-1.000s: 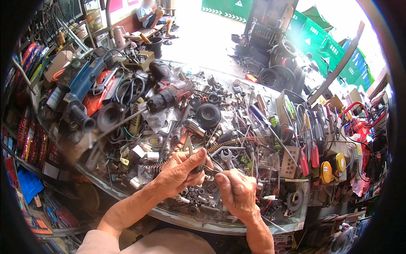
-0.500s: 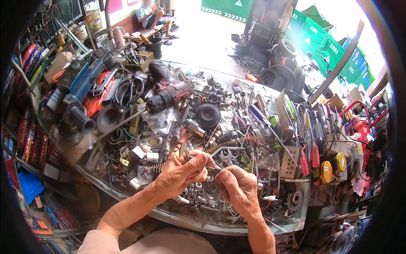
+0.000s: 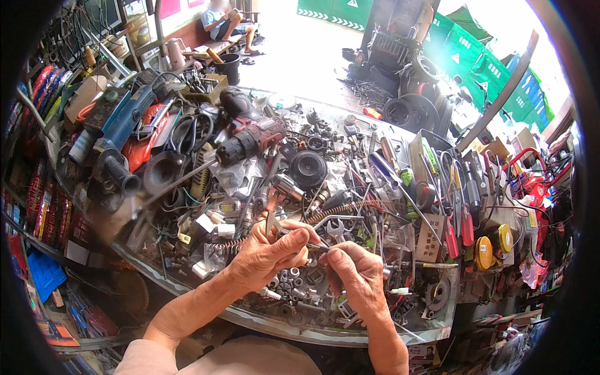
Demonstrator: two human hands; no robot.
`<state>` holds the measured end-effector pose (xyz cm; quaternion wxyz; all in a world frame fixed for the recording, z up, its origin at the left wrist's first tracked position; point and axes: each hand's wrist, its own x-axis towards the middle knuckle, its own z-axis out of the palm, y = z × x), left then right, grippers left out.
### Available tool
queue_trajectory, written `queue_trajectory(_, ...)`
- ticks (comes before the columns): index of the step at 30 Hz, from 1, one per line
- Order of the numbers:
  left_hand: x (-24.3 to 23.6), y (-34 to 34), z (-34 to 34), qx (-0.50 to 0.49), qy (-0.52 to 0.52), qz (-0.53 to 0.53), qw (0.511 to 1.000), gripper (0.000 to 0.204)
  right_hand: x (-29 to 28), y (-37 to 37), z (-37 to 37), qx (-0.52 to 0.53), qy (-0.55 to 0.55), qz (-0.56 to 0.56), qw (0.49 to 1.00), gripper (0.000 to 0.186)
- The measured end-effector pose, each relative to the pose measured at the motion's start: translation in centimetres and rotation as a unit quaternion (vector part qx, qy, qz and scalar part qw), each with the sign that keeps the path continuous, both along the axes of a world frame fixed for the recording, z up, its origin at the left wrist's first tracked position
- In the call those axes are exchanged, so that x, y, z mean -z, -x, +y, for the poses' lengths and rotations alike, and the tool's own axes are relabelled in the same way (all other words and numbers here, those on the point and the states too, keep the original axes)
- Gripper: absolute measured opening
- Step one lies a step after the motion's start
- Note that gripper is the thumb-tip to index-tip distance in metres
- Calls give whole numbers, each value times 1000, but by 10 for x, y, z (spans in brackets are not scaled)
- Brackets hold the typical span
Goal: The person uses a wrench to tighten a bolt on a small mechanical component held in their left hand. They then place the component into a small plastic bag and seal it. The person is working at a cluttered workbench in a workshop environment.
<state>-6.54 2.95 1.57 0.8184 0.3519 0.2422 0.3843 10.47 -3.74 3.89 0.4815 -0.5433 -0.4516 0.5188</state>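
Both my hands are close together above the near middle of a cluttered bench. My left hand (image 3: 272, 253) is closed round a grey metal tool (image 3: 270, 224). A flat part of it sticks up past the fingers, and its kind is unclear. A slim metal tip (image 3: 320, 246) shows between the two hands. My right hand (image 3: 356, 272) is closed, thumb pressed on the bent fingers, at the end of that tip. What it pinches is too small to make out. Just beyond the hands lie an open-end wrench (image 3: 335, 232) and a long coil spring (image 3: 356, 207).
A cordless drill (image 3: 247, 137) and a blue angle grinder (image 3: 128, 119) lie at the left. Screwdrivers, including a red-handled one (image 3: 467, 230), and two yellow round tapes stand at the right. Loose nuts and fittings cover the glass-edged bench (image 3: 262, 322). A person (image 3: 225, 25) sits far back.
My right hand has shifted very slightly to the right. The left hand keeps its hold on the metal tool, almost unmoved.
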Motion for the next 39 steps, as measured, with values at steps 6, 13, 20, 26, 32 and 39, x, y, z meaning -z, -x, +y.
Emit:
queue_trajectory(6, -3, 1, 0, 13, -18, -3, 1000, 25, -9, -5, 0, -29, 40, 22, 999, 32)
queue_trajectory(13, 1, 0, 0, 9, -23, -12, 1000, 25, -4, 1, 1, 6, 4, 11, 1000, 37)
queue_trajectory(20, -3, 2, -1, 16, -7, 6, 1000, 25, -9, -5, -1, -24, 28, -14, 999, 37)
queue_trajectory(26, -2, 2, 0, 11, -11, 2, 1000, 25, -2, 2, 0, 11, -14, -7, 1000, 39)
queue_trajectory(32, -4, 2, 0, 18, -6, 11, 1000, 24, -9, -6, -1, -25, 28, 0, 999, 33)
queue_trajectory(39, -3, 1, 1, 15, -18, -4, 1000, 24, 0, -1, -1, -2, -10, 29, 1000, 32)
